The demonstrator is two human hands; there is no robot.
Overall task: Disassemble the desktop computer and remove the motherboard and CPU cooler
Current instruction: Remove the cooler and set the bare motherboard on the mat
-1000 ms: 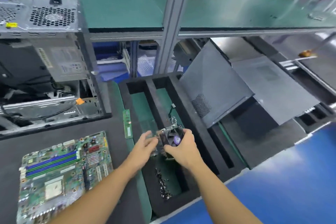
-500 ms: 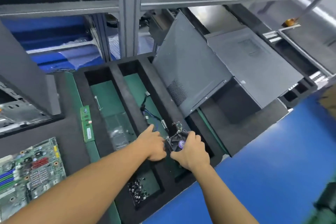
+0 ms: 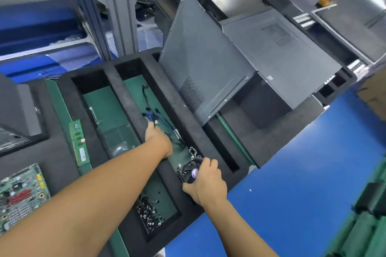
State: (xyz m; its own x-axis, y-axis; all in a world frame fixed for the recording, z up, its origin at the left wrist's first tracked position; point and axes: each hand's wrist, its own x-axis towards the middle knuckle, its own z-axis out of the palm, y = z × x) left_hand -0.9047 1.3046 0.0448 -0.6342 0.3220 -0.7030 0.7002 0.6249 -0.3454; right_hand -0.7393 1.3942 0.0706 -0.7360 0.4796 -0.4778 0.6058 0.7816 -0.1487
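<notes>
CPU cooler [image 3: 190,171] now gripped by right hand [image 3: 207,184] alone, low in foam tray [image 3: 125,94]; left hand [image 3: 158,138] has moved onto cables [image 3: 155,116], grip unclear. Stowing looks nearly done.

Black foam tray [image 3: 129,98] with green floors; black fan [image 3: 189,170] with a purple hub label; blue cable [image 3: 160,120]; green RAM stick [image 3: 79,142]; green motherboard [image 3: 18,196] with red slots; dark grey perforated panels [image 3: 204,73]; blue floor [image 3: 302,183].
</notes>
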